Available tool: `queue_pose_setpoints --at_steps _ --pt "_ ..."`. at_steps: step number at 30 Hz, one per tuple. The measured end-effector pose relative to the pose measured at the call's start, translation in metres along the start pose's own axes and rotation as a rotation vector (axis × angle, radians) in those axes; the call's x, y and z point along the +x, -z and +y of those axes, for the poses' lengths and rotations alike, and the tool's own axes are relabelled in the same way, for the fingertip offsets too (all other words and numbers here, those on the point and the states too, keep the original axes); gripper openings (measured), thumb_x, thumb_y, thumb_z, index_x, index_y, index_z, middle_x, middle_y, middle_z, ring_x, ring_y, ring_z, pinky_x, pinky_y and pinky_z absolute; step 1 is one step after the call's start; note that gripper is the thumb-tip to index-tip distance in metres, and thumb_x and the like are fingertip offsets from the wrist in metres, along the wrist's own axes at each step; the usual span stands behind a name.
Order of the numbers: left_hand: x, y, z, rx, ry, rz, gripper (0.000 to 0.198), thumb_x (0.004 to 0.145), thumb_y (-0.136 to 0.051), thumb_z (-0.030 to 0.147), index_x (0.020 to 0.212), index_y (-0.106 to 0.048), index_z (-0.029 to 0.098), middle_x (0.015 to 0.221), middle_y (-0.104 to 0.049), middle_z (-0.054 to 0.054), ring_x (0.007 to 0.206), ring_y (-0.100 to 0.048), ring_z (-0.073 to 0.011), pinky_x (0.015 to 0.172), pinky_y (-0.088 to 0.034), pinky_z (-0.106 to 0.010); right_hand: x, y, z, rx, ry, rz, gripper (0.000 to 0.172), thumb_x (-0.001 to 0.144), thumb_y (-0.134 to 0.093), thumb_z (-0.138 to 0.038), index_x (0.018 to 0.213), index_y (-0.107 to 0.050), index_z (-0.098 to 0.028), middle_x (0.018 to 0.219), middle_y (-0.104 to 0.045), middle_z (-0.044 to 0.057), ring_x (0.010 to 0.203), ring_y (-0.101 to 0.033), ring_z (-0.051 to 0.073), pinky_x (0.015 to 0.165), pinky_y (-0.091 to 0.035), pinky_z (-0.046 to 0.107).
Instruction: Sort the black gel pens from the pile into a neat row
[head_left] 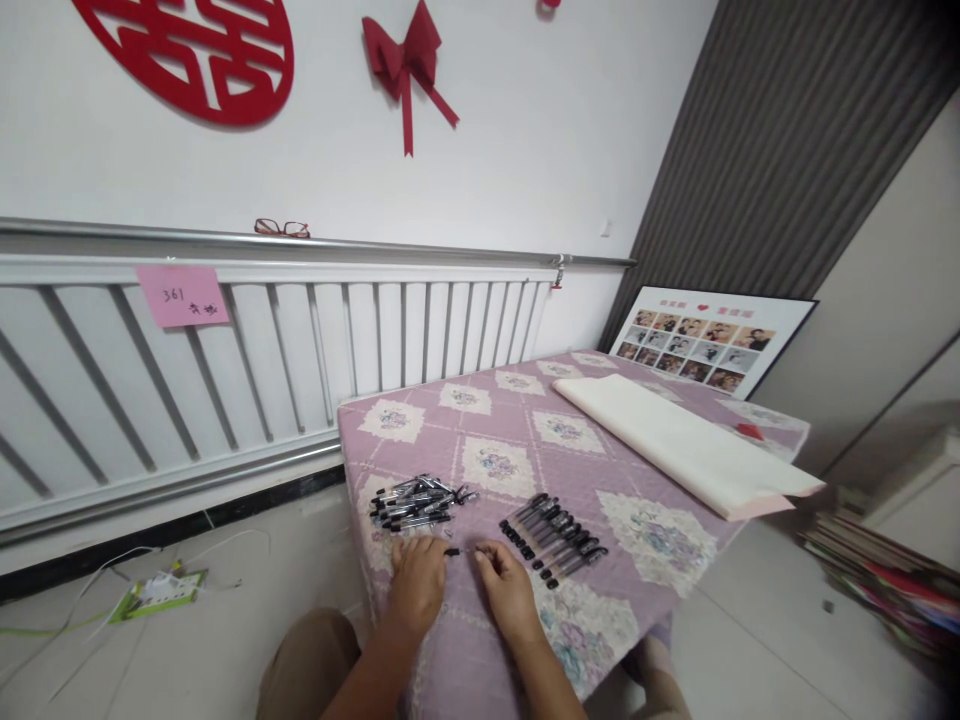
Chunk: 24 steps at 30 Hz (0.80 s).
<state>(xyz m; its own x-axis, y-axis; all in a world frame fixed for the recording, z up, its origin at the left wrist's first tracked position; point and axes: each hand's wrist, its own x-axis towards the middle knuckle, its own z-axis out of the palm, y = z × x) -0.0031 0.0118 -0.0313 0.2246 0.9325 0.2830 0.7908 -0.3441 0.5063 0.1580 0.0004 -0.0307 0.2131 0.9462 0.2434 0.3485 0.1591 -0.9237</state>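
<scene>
My left hand [421,578] is closed around a pen; its black end [452,551] sticks out toward the right. Just across from it, my right hand [505,585] makes a pinch near a thin, small piece that is too fine to make out. Both hands are low over the near part of the table. Beyond my left hand lies a loose pile of clear-barrelled pens [416,503] with black ends. To the right of my right hand, several similar pens [553,535] with black caps lie side by side in a slanting row.
A purple floral cloth [495,425] covers the table. Folded white sheets [667,435] lie on its far right, before a photo board [709,338]. A white radiator [390,335] runs along the wall. On the floor at left is a power strip [161,592] with cables.
</scene>
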Motion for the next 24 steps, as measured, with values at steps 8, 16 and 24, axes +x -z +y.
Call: queue_pose_setpoints --at_steps 8,16,24 --pt "-0.0008 0.0031 0.0007 -0.016 -0.034 -0.038 0.031 0.093 -0.035 0.022 0.105 -0.061 0.03 0.102 -0.063 -0.001 0.102 -0.052 -0.0213 0.103 -0.022 -0.048 -0.0027 0.0002 -0.0015 0.058 0.003 -0.064 0.021 0.077 -0.058 -0.038 0.084 -0.066 -0.02 0.081 -0.071 0.005 0.079 -0.065 0.021 0.076 -0.049 0.031" --pt "-0.0005 0.004 0.0004 0.002 -0.047 -0.059 0.033 0.094 -0.032 0.024 0.108 -0.061 0.028 0.104 -0.062 -0.003 0.103 -0.052 -0.021 0.103 -0.024 -0.047 -0.0018 0.0008 0.0009 0.036 -0.007 -0.018 0.02 0.077 -0.056 -0.036 0.085 -0.066 -0.02 0.084 -0.071 0.005 0.082 -0.065 0.022 0.079 -0.049 0.033" --pt "-0.0009 0.005 0.0004 -0.026 -0.049 -0.083 0.033 0.094 -0.031 0.024 0.106 -0.062 0.029 0.103 -0.062 -0.002 0.103 -0.05 -0.0212 0.104 -0.021 -0.048 -0.0043 -0.0004 0.0025 -0.007 0.044 -0.085 0.019 0.079 -0.056 -0.034 0.086 -0.067 -0.021 0.085 -0.071 0.004 0.081 -0.064 0.02 0.077 -0.049 0.031"
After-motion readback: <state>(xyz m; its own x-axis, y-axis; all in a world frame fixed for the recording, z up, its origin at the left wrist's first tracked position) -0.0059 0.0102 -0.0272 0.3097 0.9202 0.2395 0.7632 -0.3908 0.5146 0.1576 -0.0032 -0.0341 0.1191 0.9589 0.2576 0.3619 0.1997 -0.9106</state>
